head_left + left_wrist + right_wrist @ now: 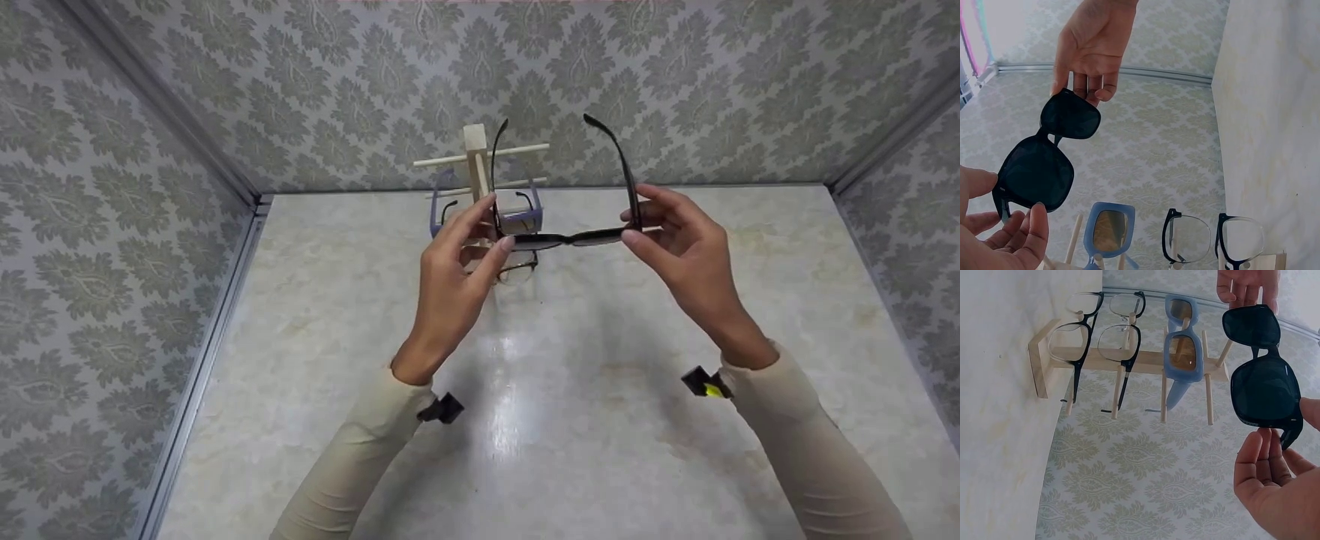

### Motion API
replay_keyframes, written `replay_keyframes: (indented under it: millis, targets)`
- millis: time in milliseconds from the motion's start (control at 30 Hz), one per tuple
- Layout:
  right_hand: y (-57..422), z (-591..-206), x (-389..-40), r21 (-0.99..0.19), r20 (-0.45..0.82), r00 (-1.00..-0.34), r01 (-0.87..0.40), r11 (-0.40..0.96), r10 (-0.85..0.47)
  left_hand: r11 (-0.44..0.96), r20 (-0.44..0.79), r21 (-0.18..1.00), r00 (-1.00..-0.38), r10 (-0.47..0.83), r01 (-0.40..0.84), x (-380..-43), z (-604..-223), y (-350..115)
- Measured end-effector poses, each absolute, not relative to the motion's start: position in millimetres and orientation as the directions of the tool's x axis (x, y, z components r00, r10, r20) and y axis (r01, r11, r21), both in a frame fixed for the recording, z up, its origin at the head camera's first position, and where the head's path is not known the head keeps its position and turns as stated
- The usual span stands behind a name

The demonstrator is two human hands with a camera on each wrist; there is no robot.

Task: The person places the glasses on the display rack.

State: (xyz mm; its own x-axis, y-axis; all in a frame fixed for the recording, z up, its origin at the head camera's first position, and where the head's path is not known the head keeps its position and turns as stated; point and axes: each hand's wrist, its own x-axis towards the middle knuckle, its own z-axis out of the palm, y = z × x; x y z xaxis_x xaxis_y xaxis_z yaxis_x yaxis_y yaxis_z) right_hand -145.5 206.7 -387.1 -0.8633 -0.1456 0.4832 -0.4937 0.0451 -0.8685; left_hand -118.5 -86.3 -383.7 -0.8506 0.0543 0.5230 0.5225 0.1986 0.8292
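Black sunglasses with dark lenses (600,238) are held up in front of the wooden stand, temples unfolded and pointing away from me. My left hand (450,277) pinches the frame's left end between thumb and fingers. At the other end, my right hand (694,262) grips the frame near the hinge. Behind them, the wooden glasses stand (1041,360) carries blue-framed sunglasses (1183,360) on its pegs. Lower on it hang two pairs of clear-lensed glasses with dark upper rims, one pair (1120,343) closer to the blue frame, the other pair (1075,340) nearest the base.
Beyond the blue frame, a bare wooden peg (1207,388) sticks out near the stand's top. The pale marbled table (570,420) reaches back to a patterned wall (675,90). A metal-edged side panel (97,262) stands on the left.
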Motion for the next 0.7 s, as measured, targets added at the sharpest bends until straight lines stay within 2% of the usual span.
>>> replay_keyframes:
  millis: [700]
  targets:
    - [189.2,-380.4,-153.4,-0.86,0.494,-0.853,-0.508,0.05,-0.168,0.2,0.534,0.825,-0.845,0.028,0.528,-117.6,-376.9,-101.2]
